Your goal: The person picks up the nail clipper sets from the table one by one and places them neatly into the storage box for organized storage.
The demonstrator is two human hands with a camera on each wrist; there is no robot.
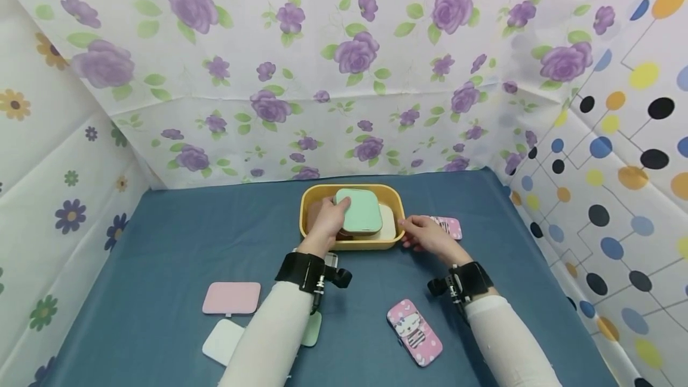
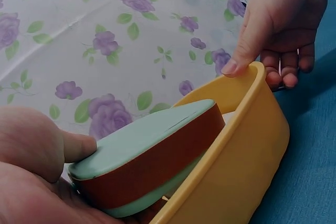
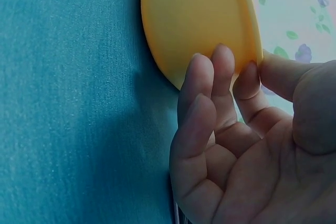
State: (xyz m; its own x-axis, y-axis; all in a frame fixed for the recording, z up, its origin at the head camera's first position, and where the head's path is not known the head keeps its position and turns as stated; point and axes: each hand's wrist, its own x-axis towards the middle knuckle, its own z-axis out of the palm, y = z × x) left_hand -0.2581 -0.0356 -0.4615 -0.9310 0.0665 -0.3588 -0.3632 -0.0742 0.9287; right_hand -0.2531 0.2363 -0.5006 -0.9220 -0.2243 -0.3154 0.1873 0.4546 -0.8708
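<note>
In the head view, the work looks partway along: the yellow tub on the blue cloth already holds a cream case at its right and something brown at its left, while the green case sits above them within the rim, gripped by the left hand, so its placing seems unsettled. Outside the tub lie a pink case, a white case just below it, a small green piece partly under the left arm, a kitten case nearer the right arm, and a spotted case beyond the right hand; these appear to be what is left to deal with, if they belong to the same job. In the left wrist view, the left thumb presses the green case's top, with the hand around its near end; the case is tilted, brown-banded along its side, and leans within the tub's opening. The near wall hides its lower edge, so I cannot tell whether it rests on anything inside. In the right wrist view, the right thumb and forefinger pinch the tub's rim at one end, the other fingers loosely curled by the outer wall; the contents are out of sight here.
</note>
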